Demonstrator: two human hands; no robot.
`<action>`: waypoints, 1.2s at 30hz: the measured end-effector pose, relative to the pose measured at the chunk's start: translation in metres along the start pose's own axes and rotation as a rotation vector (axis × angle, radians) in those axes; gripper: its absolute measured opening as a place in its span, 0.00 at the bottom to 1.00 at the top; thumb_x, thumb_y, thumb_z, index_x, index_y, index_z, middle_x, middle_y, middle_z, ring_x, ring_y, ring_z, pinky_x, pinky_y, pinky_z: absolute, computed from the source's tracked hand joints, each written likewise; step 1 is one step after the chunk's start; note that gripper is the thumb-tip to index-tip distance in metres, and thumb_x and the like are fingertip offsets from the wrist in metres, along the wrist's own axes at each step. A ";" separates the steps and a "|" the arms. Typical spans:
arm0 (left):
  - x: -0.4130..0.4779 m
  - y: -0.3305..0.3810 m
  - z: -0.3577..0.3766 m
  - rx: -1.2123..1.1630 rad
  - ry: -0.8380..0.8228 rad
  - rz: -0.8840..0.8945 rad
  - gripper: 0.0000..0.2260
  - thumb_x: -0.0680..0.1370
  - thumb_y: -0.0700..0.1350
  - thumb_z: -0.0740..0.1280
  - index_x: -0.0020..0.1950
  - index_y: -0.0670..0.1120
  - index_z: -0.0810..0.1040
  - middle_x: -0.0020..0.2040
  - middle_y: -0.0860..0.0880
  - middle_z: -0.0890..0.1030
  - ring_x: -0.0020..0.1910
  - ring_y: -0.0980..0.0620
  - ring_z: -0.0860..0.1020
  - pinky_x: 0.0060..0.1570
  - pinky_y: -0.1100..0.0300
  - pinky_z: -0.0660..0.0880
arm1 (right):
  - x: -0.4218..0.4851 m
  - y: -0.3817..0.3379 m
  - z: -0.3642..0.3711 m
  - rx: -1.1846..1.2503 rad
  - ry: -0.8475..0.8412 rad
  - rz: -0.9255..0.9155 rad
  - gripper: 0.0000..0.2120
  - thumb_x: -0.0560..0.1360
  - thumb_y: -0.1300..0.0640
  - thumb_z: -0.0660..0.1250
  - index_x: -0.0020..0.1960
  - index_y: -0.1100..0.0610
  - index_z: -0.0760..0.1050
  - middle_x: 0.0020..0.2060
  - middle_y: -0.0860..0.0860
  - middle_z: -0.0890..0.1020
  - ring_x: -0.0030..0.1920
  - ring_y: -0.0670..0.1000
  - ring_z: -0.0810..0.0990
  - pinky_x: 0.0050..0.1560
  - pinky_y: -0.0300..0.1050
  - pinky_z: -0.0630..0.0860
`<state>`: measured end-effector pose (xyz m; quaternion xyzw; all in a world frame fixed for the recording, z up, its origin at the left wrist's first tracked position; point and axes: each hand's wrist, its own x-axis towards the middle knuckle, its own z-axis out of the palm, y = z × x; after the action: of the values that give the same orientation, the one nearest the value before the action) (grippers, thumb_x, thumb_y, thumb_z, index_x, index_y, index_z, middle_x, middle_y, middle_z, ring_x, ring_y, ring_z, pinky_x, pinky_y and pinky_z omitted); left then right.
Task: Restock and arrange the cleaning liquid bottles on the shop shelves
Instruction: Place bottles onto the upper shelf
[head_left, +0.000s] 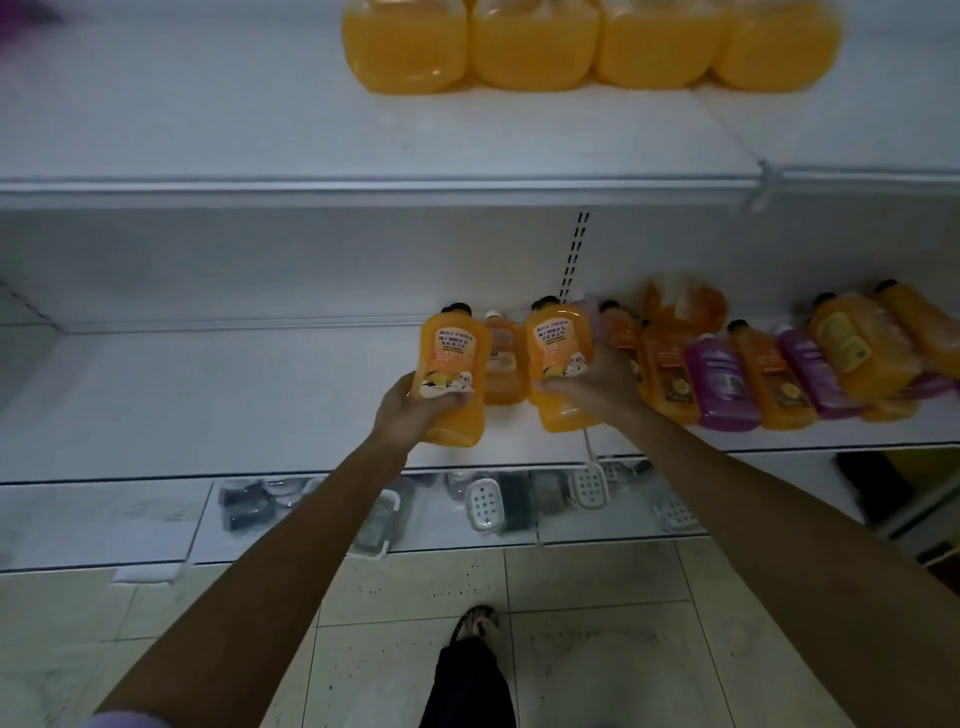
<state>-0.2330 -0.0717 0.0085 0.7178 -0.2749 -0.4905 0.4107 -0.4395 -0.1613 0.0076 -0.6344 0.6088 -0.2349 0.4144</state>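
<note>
Before white shop shelving, dim light, pale tiled floor (571, 597) underfoot. Middle shelf (208, 405) white, flat. Top shelf (208, 130) carries four large jugs (535, 47) of orange liquid near back. Bottom shelf (104, 519) holds soap dishes (485, 501) and dark packets. Left hand (410, 410) curled round lower body of orange bottle (449, 353), black cap up, above middle shelf. Right hand (597, 387) likewise grips second orange bottle (558, 348) just beside. Further right, crowded orange and purple bottles (779, 374) on same shelf, several tilted.
</note>
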 end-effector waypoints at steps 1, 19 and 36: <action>-0.018 -0.001 0.003 -0.010 -0.002 0.028 0.32 0.66 0.49 0.77 0.67 0.46 0.70 0.60 0.45 0.78 0.57 0.42 0.78 0.59 0.43 0.75 | -0.017 -0.002 -0.010 -0.009 0.001 -0.040 0.33 0.61 0.53 0.80 0.62 0.52 0.69 0.51 0.47 0.77 0.51 0.49 0.77 0.49 0.44 0.73; -0.215 0.075 0.008 -0.028 -0.079 0.570 0.31 0.67 0.48 0.75 0.67 0.49 0.68 0.61 0.47 0.76 0.55 0.46 0.77 0.49 0.52 0.77 | -0.223 -0.063 -0.152 0.116 0.343 -0.482 0.47 0.64 0.58 0.79 0.74 0.44 0.56 0.58 0.42 0.70 0.56 0.46 0.73 0.48 0.37 0.73; -0.102 0.291 -0.054 -0.054 0.198 0.729 0.36 0.66 0.51 0.77 0.70 0.49 0.64 0.65 0.47 0.73 0.57 0.47 0.74 0.56 0.52 0.75 | -0.055 -0.255 -0.175 0.104 0.490 -0.581 0.46 0.65 0.53 0.78 0.75 0.47 0.55 0.62 0.51 0.74 0.55 0.48 0.73 0.50 0.40 0.70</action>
<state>-0.2180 -0.1224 0.3173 0.6057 -0.4584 -0.2477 0.6015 -0.4407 -0.1712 0.3212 -0.6838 0.4718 -0.5178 0.2043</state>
